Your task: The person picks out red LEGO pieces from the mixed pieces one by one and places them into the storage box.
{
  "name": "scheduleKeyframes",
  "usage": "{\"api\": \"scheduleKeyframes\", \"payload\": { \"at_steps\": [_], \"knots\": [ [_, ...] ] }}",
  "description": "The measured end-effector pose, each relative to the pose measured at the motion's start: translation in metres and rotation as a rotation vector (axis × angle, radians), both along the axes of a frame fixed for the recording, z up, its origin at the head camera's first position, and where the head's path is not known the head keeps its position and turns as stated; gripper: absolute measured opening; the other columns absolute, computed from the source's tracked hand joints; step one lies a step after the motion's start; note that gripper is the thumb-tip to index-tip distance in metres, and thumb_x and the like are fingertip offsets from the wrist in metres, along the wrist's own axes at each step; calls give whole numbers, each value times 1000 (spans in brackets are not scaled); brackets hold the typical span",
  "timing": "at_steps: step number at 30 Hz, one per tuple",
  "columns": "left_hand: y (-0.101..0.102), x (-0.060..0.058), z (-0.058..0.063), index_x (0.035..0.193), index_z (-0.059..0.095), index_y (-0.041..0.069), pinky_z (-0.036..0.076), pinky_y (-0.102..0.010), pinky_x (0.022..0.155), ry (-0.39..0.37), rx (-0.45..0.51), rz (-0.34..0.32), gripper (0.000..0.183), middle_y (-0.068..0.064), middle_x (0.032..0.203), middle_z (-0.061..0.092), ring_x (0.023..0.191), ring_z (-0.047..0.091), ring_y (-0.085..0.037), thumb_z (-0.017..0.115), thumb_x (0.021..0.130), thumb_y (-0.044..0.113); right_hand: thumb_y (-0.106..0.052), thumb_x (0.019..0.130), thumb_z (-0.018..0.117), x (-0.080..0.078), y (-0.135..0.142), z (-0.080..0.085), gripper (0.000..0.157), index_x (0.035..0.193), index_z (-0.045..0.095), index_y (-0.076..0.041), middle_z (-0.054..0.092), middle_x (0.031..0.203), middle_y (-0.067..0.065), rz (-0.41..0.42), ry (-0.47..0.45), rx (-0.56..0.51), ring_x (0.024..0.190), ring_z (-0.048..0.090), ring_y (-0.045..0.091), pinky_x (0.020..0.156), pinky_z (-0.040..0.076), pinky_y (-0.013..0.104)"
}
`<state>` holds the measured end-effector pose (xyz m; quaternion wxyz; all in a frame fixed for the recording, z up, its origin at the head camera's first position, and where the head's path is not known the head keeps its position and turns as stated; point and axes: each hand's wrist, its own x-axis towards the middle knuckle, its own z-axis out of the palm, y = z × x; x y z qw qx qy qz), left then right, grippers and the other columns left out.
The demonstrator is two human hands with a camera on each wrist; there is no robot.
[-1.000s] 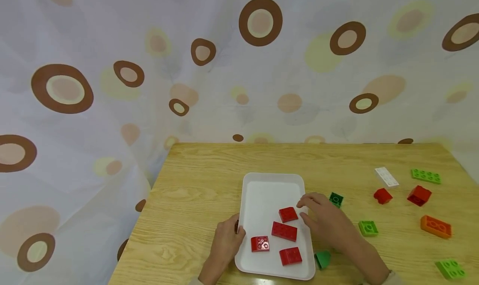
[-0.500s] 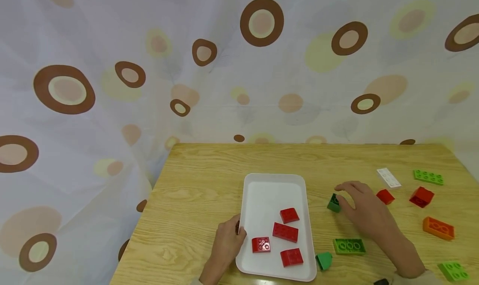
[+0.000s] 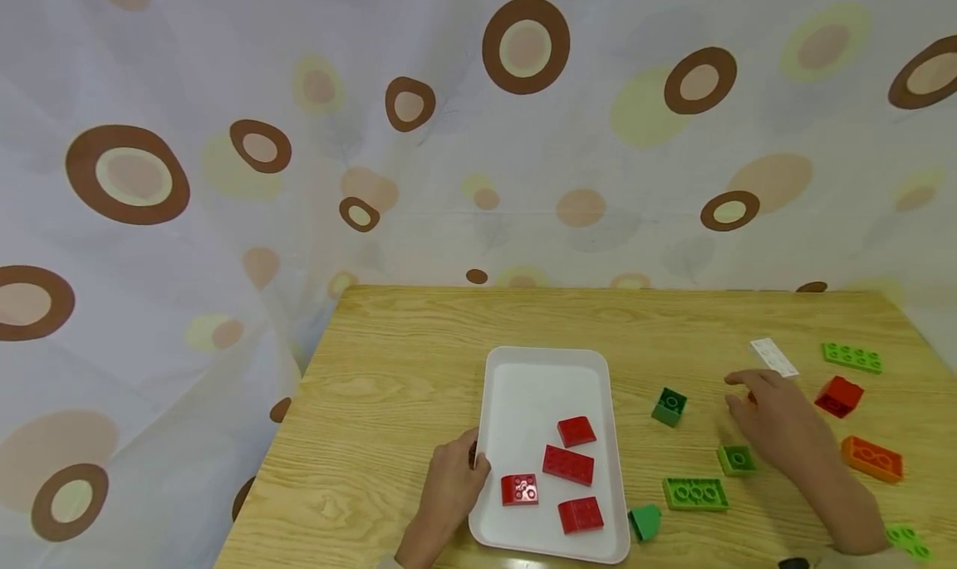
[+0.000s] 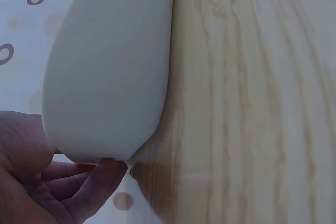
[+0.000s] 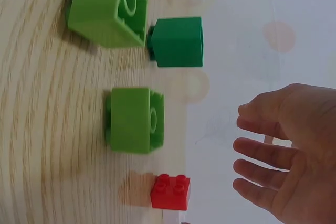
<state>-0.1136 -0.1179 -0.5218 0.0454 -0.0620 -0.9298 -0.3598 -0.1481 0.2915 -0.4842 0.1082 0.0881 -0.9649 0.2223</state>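
Note:
In the head view my left hand (image 3: 452, 482) grips the left edge of a white tray (image 3: 534, 386), thumb at the rim. The left wrist view shows its fingertips against the tray's side. Several red toy bricks lie inside, one of them long (image 3: 568, 464). To the right, my right hand (image 3: 781, 419) hovers above the table with fingers loosely bent and holding nothing. A small red brick (image 5: 170, 192), mostly covered by this hand in the head view, lies below it. Close by are a light green brick (image 3: 737, 460) and a dark green brick (image 3: 669, 406).
A white plate brick (image 3: 774, 357), a flat green brick (image 3: 852, 357), a red brick (image 3: 839, 395) and an orange brick (image 3: 872, 458) lie at the right. A long green brick (image 3: 696, 494) and a green sloped brick (image 3: 645, 522) lie beside the tray. A patterned curtain hangs behind.
My right hand has moved rightward from the tray's right edge, past the dark green brick, to over the small red brick. My left hand stays on the tray, whose bricks keep their places.

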Motion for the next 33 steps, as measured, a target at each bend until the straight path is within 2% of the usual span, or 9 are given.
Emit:
{"api": "scheduleKeyframes", "payload": {
  "at_steps": [7, 17, 25, 33],
  "knots": [
    [0, -1, 0, 110, 69, -6, 50, -27, 59, 9, 8, -4, 27, -11, 84, 71, 70, 60, -13, 66, 83, -7, 2, 82, 73, -5, 17, -8, 28, 108, 65, 8, 59, 109, 36, 12, 69, 51, 93, 55, 55, 72, 46, 63],
    [1, 0, 0, 110, 69, -5, 50, -27, 59, 1, -2, 1, 27, -11, 85, 71, 70, 59, -13, 66, 84, -6, 0, 84, 73, -8, 30, -20, 35, 114, 60, 11, 54, 113, 39, 20, 3, 51, 98, 51, 59, 75, 43, 67],
    [0, 0, 1, 110, 69, -4, 50, -29, 59, 3, 2, -3, 27, -10, 85, 71, 71, 59, -13, 66, 84, -5, 6, 78, 73, -15, 39, -28, 39, 113, 60, 11, 54, 113, 36, 33, 15, 116, 94, 53, 58, 76, 44, 67],
    [0, 0, 1, 110, 70, -4, 50, -28, 59, 7, 4, -4, 26, -9, 84, 71, 70, 59, -12, 66, 84, -5, 10, 77, 67, -18, 44, -29, 39, 115, 59, 14, 53, 116, 38, 43, -86, 113, 99, 53, 58, 78, 45, 66]
  ]
}}
